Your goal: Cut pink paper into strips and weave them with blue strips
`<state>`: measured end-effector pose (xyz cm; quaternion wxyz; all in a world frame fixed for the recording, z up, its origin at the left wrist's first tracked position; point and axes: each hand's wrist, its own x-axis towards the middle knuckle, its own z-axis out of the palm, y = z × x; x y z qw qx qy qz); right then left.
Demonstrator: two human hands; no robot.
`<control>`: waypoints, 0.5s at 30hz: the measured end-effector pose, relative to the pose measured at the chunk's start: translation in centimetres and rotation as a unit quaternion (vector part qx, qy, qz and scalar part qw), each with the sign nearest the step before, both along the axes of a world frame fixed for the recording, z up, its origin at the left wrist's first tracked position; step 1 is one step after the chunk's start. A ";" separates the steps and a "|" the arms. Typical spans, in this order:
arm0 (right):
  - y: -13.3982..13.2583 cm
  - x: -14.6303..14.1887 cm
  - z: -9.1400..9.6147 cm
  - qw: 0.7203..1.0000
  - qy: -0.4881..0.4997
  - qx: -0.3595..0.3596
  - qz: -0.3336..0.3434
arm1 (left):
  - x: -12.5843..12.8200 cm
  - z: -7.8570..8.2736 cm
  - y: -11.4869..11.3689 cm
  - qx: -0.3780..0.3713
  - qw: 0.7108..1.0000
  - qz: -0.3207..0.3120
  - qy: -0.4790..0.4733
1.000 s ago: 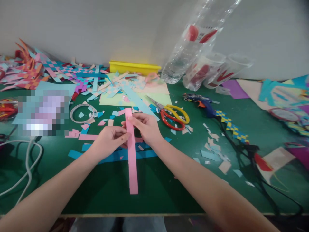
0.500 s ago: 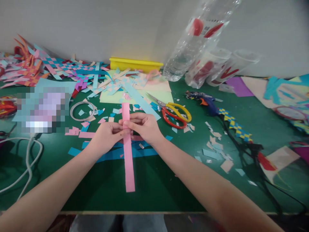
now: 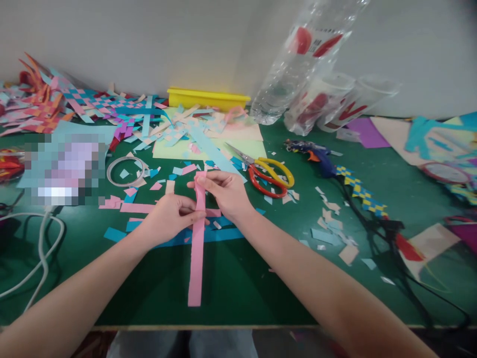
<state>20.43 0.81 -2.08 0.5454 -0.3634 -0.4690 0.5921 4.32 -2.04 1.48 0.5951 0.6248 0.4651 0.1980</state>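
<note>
A long pink paper strip (image 3: 197, 263) runs lengthwise in front of me, its lower end pointing toward the table's near edge. My left hand (image 3: 173, 219) pinches it around the middle of its length, thumb on top. Near its far end my right hand (image 3: 223, 191) grips it between thumb and fingers, and that end looks slightly bent. Beneath my hands lie blue paper strips (image 3: 219, 235) and another pink strip (image 3: 137, 208) set crosswise. Scissors (image 3: 270, 176) with one red and one yellow handle rest open to the right of my right hand.
A tape roll (image 3: 125, 171) and a blurred-out device with a white cable (image 3: 43, 253) lie left. Woven paper strips (image 3: 119, 107) pile up behind, beside a yellow holder (image 3: 208, 99). A plastic bottle (image 3: 286, 69), cups (image 3: 350, 102) and a blue-handled glue gun (image 3: 324, 161) are right.
My right hand has slid up to the strip's far end, while my left hand has shifted slightly down it. The strip's near end has swung a little left and closer to me.
</note>
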 end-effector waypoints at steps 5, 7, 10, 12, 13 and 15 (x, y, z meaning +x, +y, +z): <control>-0.1 0.0 0.0 1.000 0.008 0.003 -0.008 | 0.2 0.0 -0.1 -0.003 1.000 -0.001 -0.014; -0.1 0.0 0.0 1.000 0.013 -0.005 -0.018 | 0.3 0.0 -0.1 -0.006 1.000 0.000 -0.015; -0.1 0.0 0.0 0.999 0.002 -0.023 -0.036 | 0.3 0.0 -0.1 0.006 1.000 -0.003 0.003; -0.1 0.0 -0.1 0.999 -0.002 -0.023 -0.036 | 0.3 0.0 0.0 0.014 1.000 -0.005 0.018; -0.1 0.0 -0.2 0.999 0.000 -0.020 -0.033 | 0.3 0.0 0.0 0.017 1.000 -0.007 0.023; -0.1 0.0 -0.3 0.999 0.004 -0.015 -0.029 | 0.2 -0.1 -0.1 0.026 0.999 -0.012 0.035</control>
